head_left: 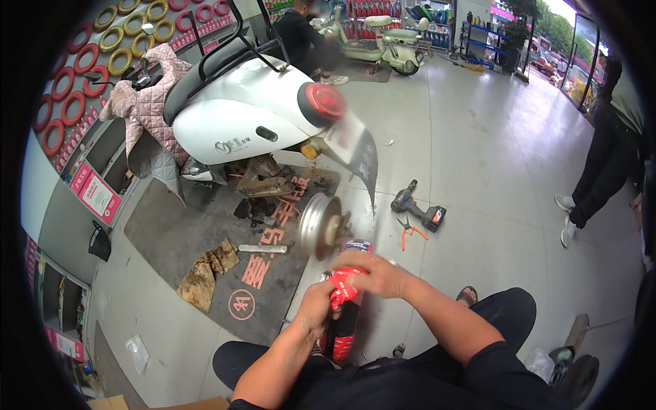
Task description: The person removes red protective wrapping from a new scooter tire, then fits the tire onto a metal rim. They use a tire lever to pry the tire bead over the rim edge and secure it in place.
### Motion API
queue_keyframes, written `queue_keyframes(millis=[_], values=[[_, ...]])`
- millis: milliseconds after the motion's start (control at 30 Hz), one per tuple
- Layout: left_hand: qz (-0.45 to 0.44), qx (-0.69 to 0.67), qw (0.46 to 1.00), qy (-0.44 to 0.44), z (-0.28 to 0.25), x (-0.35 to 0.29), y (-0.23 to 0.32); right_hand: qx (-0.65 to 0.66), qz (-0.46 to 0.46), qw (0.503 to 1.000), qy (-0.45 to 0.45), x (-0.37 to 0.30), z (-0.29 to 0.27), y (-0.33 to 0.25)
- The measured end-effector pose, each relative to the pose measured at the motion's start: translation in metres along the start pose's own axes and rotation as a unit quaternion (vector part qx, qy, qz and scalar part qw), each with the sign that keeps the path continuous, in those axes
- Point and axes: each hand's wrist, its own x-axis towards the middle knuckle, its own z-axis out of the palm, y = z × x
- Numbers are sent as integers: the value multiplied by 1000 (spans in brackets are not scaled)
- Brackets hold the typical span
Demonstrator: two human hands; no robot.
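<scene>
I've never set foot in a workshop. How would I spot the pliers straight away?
Start at the big white scooter and go right, past the bare metal wheel, onto the pale floor. The pliers lie there, right beside a cordless drill. Their bright orange handles, spread apart, set them off from the bulky dark drill.

I count one white scooter (229, 133), one red-wrapped bundle (342, 346), one wheel rim (312, 229), one power drill (414, 206), one pair of orange-handled pliers (408, 230), one pale bar (263, 249) and one stained cloth (203, 275). At least two other people (608, 150) are about. The hanging coloured rings (111, 60) I can't count exactly.
</scene>
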Motion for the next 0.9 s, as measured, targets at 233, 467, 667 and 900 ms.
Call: queue_keyframes(millis=[233, 467, 667, 900], values=[[-91, -112, 982, -123, -38, 8, -8, -142, 50, 986, -71, -9, 8, 19], [366, 444, 773, 267, -51, 3, -16, 97, 352, 921, -136, -44, 56, 107], [321, 543, 763, 142, -144, 63, -58, 13, 235, 962, -137, -74, 113, 178], [298, 613, 701, -210, -87, 62, -92, 546, 331, 756, 144, -95, 137, 187]])
